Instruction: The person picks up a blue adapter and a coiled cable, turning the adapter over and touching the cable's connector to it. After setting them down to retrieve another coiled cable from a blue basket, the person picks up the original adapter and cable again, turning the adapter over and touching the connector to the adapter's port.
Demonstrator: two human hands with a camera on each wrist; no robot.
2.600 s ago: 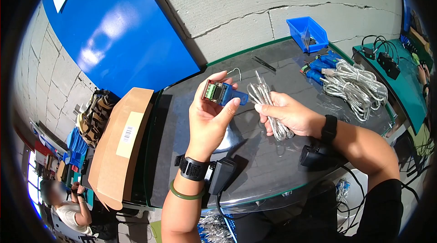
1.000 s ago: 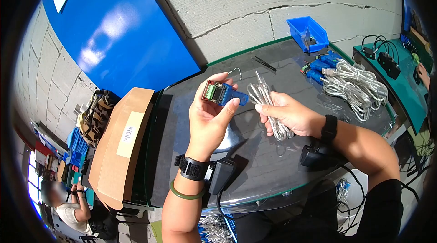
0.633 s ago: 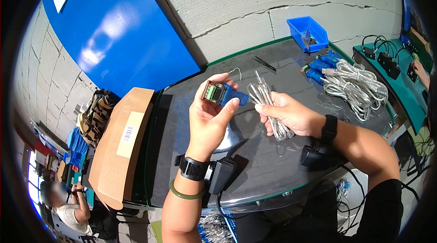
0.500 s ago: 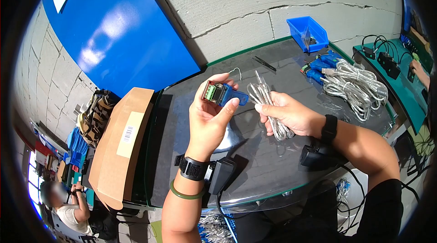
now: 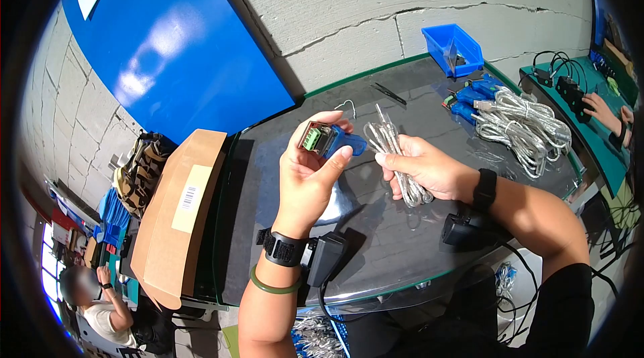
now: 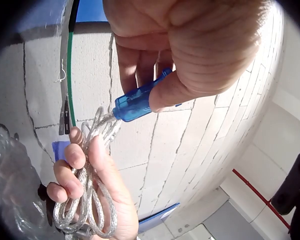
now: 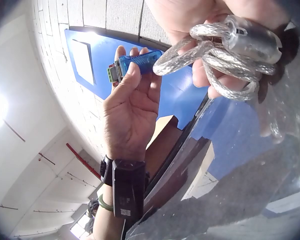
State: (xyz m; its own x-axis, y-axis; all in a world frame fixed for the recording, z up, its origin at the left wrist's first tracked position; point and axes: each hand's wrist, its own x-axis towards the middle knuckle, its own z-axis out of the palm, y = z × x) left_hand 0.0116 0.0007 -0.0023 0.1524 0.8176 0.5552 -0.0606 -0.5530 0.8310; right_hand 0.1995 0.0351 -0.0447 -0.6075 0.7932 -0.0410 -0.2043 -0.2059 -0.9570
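The head view looks forward and down from above the near edge of the table (image 5: 402, 251), a wide fisheye taking in both forearms, the table's far edge and the wall behind. The left wrist view sits very close under the left hand (image 6: 190, 45) and faces up and across toward the right hand (image 6: 100, 200) and the wall. The right wrist view sits just below the right hand (image 7: 215, 30) and looks back across the table at the left hand (image 7: 132, 110). All three share the adapter (image 5: 327, 139) and the cable (image 5: 396, 157) between the hands.
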